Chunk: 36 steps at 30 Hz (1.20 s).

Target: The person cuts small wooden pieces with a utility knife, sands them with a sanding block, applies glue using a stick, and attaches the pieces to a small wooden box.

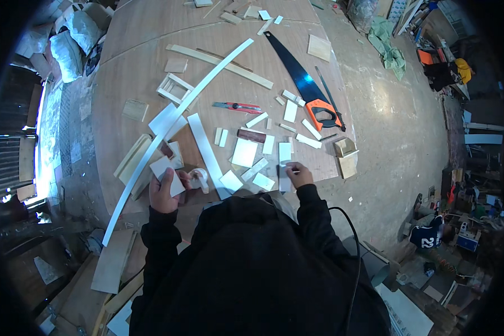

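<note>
My left hand (163, 195) grips a small white rectangular board (167, 175), thumb across its face. Beside it, near its fingertips, lies a whitish ring that looks like a tape roll (199, 180). My right hand (301, 175) has its fingers curled together at the right edge of an upright white strip (284, 167); whether anything is pinched in them is hidden. Between the hands lie a long white strip (206, 157), a white square piece (245, 153), several small white blocks and a dark red-brown block (251, 135). Farther off is a red utility knife (238, 107).
A hand saw with an orange handle (323, 115) lies at the right of the wooden table (134, 61). One long thin white strip (179, 115) crosses the left side diagonally, past a small wooden frame (175, 88). At the right edge stands a small wooden box (345, 147).
</note>
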Tool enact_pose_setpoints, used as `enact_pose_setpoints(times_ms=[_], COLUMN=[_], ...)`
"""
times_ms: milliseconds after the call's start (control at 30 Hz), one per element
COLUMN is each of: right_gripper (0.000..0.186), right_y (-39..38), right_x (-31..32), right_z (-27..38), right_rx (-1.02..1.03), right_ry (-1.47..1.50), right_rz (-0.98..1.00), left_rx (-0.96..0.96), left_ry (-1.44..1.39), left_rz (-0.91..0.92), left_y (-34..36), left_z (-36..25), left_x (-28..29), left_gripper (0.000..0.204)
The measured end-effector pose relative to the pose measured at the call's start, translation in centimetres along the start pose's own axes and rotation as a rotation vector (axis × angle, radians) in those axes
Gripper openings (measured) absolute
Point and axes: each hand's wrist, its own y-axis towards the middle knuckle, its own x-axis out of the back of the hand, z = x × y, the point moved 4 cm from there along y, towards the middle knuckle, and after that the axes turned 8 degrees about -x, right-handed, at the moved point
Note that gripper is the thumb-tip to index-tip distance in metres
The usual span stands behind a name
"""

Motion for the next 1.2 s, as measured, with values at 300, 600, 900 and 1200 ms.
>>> enact_pose_setpoints(times_ms=[300,600,900,1200], right_gripper=[0.035,0.030,0.058,0.062], right_y=[0.1,5.7,15.2,14.7], right_x=[-1.6,-0.3,1.3,0.3], right_z=[-0.9,2.7,10.2,13.0], right_rx=[-0.014,0.090,-0.234,-0.352], right_ry=[-0.225,-0.051,-0.528,-0.579], right_rz=[-0.133,-0.330,-0.411,-0.352], left_rx=[0.121,0.252,0.215,0.170], left_ry=[-0.202,-0.435,-0.313,-0.338], left_rz=[-0.073,0.006,-0.013,-0.039], left_y=[1.1,3.0,3.7,4.6], left_z=[0.2,0.7,-0.7,-1.0], left_x=[2.9,2.9,3.0,3.5], left_gripper=[0.052,0.065,0.068,0.071])
